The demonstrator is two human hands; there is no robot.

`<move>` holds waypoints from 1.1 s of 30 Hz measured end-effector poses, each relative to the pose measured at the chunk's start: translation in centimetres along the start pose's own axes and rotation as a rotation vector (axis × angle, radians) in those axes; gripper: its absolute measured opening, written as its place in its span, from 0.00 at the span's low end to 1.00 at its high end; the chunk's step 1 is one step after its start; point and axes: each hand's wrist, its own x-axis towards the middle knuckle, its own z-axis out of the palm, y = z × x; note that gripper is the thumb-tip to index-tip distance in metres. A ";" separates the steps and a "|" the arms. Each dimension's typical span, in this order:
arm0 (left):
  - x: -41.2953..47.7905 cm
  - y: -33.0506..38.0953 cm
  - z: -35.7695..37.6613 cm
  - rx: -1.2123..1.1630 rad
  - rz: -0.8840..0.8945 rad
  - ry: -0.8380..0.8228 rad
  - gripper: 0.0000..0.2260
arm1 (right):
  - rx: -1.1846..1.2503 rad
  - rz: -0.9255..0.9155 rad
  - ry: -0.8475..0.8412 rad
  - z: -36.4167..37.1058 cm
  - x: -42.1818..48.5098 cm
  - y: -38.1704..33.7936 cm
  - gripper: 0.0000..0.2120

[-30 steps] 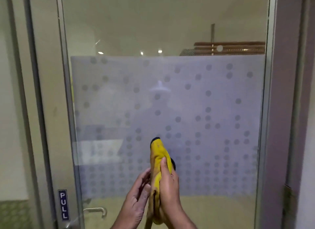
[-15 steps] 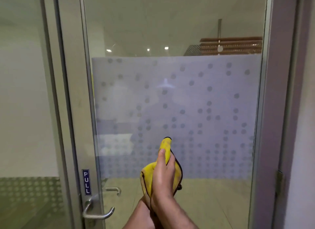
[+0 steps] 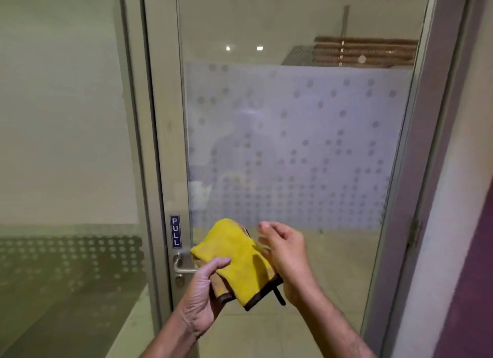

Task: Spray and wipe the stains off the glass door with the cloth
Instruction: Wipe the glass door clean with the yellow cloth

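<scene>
The glass door (image 3: pixel 293 37) fills the view, with a frosted band of grey dots across its middle. A folded yellow cloth (image 3: pixel 237 261) with a dark trim is held low in front of the glass. My left hand (image 3: pixel 202 293) grips its lower left corner from below, thumb on top. My right hand (image 3: pixel 288 253) is just to the right of the cloth with fingers spread and curled; its wrist is close to the cloth's dark tag. No spray bottle is in view.
A metal lever handle (image 3: pixel 181 264) and a blue PULL sign (image 3: pixel 175 231) sit on the door's left frame, just left of the cloth. A fixed glass panel (image 3: pixel 66 117) lies to the left. A purple-grey wall (image 3: pixel 458 197) and a hinge (image 3: pixel 414 233) stand on the right.
The view has swung right and down, bringing the handle into sight. The cloth has dropped from upright at the glass to lie flatter. My right hand has let go of it and my left now holds it.
</scene>
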 end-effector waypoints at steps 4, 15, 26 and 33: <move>-1.7 5.5 0.1 -0.081 -0.035 -0.032 0.44 | -0.088 0.030 0.128 -3.8 -0.9 0.3 0.10; -12.3 4.4 1.7 -0.063 -0.075 -0.102 0.47 | -0.073 0.243 -0.256 -6.8 -10.1 1.4 0.22; -24.6 -1.8 5.2 -0.139 0.029 -0.052 0.39 | -0.875 -1.094 -0.538 -10.4 -26.1 2.0 0.32; -33.2 -4.2 6.3 -0.119 0.106 0.069 0.32 | -0.535 -1.145 -0.474 -11.1 -32.3 1.0 0.07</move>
